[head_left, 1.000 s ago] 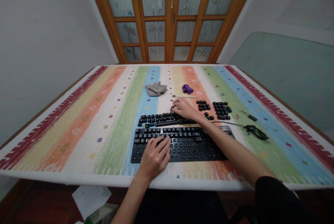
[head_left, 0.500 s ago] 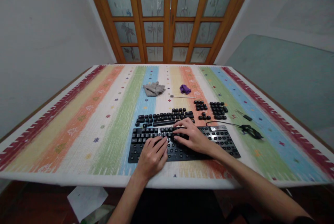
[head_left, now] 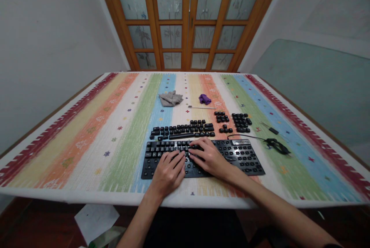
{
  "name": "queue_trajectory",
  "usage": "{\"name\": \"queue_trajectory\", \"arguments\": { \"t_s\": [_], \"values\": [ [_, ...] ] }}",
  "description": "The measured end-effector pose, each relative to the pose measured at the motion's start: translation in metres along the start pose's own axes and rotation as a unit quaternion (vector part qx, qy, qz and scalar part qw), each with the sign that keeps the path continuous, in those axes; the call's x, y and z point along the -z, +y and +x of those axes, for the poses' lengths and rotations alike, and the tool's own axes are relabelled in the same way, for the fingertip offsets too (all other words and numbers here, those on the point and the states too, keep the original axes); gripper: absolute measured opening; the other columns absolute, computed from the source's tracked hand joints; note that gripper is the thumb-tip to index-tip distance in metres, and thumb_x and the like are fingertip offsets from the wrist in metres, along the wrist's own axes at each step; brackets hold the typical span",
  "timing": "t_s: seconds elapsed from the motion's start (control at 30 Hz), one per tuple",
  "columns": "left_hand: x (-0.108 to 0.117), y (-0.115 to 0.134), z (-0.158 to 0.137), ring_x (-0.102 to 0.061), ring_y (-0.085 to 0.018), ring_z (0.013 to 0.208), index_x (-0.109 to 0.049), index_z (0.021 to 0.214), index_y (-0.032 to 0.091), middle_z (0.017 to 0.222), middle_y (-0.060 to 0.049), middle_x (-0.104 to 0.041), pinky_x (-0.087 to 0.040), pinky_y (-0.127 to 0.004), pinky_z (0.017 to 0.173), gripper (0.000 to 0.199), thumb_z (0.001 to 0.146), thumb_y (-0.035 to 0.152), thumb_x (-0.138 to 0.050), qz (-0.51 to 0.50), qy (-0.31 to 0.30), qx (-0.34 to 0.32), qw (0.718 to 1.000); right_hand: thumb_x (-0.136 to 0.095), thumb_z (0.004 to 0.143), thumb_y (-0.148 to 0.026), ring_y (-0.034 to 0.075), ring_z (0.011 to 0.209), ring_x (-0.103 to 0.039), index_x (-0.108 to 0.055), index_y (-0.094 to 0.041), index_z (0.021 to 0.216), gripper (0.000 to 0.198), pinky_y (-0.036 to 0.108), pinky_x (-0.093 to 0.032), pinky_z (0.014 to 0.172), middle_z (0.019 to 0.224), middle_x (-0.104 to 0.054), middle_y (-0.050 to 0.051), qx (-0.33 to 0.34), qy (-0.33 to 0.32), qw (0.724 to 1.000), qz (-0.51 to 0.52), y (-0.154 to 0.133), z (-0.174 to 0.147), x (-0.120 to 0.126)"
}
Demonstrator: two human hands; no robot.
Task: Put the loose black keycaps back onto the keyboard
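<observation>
A black keyboard lies along the front of the table, with keycaps seated in its upper left rows and bare switch positions elsewhere. My left hand rests palm down over its middle, fingers stretched forward and slightly bent. From the right, my right hand reaches across, its fingers apart and their tips close to those of the left. Nothing shows clearly between the fingers, and the keys under both hands are hidden. Just behind the keyboard lie loose black keycaps, including a long spacebar.
More loose keycaps sit in groups at the right. A coiled cable lies beside the keyboard, near a small black-handled tool. Further back are a grey cloth, a purple cloth and a thin rod.
My right hand has shifted slightly to the left and down, with its fingertips nearer the left hand's. My left hand stays almost in place.
</observation>
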State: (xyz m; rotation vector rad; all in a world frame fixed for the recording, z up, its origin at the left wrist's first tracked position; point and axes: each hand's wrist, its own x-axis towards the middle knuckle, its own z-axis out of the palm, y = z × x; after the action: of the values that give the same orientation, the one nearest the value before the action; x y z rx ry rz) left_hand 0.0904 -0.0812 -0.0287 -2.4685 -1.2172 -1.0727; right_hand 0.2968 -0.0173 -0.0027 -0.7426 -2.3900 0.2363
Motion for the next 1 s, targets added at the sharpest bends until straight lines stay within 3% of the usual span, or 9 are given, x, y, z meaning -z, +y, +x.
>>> {"name": "queue_trajectory", "arguments": {
  "t_s": [0.33, 0.57, 0.8, 1.0],
  "values": [
    [-0.002, 0.005, 0.002, -0.061, -0.027, 0.113, -0.066, 0.117, 0.016, 0.118, -0.011, -0.071, -0.049, -0.046, 0.095, 0.028, 0.091, 0.012, -0.055, -0.017, -0.008, 0.0, 1.0, -0.055, 0.096, -0.017, 0.024, 0.099, -0.053, -0.071, -0.019, 0.103, 0.018, 0.042, -0.052, 0.086, 0.111, -0.066, 0.012, 0.026, 0.013, 0.997, -0.073, -0.003, -0.005, -0.006],
    [-0.006, 0.008, 0.008, -0.061, -0.027, 0.109, -0.067, 0.097, 0.015, 0.118, -0.009, -0.071, -0.047, -0.046, 0.096, 0.018, 0.092, 0.011, -0.051, 0.002, -0.025, 0.003, 1.0, -0.049, 0.097, -0.016, 0.027, 0.098, -0.054, -0.069, -0.015, 0.107, 0.022, 0.044, -0.048, 0.083, 0.113, -0.066, 0.015, 0.053, -0.015, 0.989, -0.134, -0.007, -0.008, -0.012],
    [-0.01, 0.01, 0.01, -0.061, -0.026, 0.104, -0.066, 0.096, 0.015, 0.108, -0.01, -0.072, -0.046, -0.045, 0.094, 0.017, 0.092, 0.013, -0.049, 0.039, -0.039, -0.032, 0.998, -0.046, 0.096, -0.011, 0.027, 0.095, -0.054, -0.068, -0.013, 0.103, 0.023, 0.044, -0.047, 0.078, 0.11, -0.066, 0.014, 0.083, -0.031, 0.986, -0.139, -0.006, -0.006, -0.014],
    [-0.011, 0.011, 0.008, -0.06, -0.027, 0.108, -0.065, 0.094, 0.016, 0.109, -0.01, -0.071, -0.045, -0.045, 0.096, 0.018, 0.092, 0.013, -0.048, 0.051, -0.038, -0.028, 0.998, -0.049, 0.095, -0.012, 0.029, 0.099, -0.054, -0.068, -0.015, 0.101, 0.021, 0.045, -0.048, 0.082, 0.114, -0.064, 0.016, 0.062, -0.032, 0.99, -0.12, -0.008, -0.001, -0.012]
  ]
}}
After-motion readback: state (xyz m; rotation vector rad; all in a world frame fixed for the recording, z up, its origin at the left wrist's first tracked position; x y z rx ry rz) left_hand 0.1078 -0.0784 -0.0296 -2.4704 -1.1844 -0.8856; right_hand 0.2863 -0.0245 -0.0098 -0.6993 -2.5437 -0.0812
